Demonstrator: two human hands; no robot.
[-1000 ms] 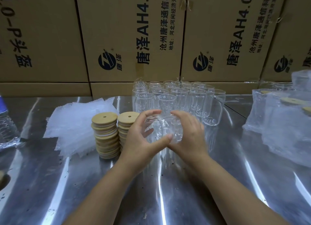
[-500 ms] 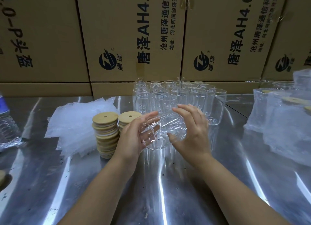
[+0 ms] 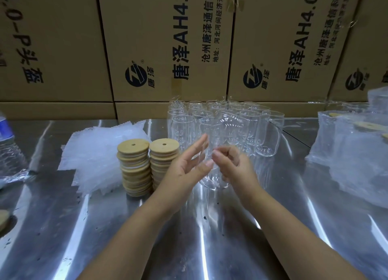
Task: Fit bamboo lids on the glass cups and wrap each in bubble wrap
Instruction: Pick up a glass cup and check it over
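A clear glass cup stands roughly upright just above the steel table, between my hands. My right hand grips its right side with curled fingers. My left hand lies against its left side with fingers straight. Behind it is a cluster of several empty glass cups. Two stacks of round bamboo lids stand left of my hands. A pile of bubble wrap bags lies further left.
Wrapped, lidded cups are heaped at the right edge. A plastic water bottle stands at the far left. Printed cardboard boxes form a wall along the back of the table. A round hole is in the table at left.
The cup has turned from lying sideways in both hands to roughly upright. My left hand's fingers have straightened; my right hand has shifted to the cup's side.
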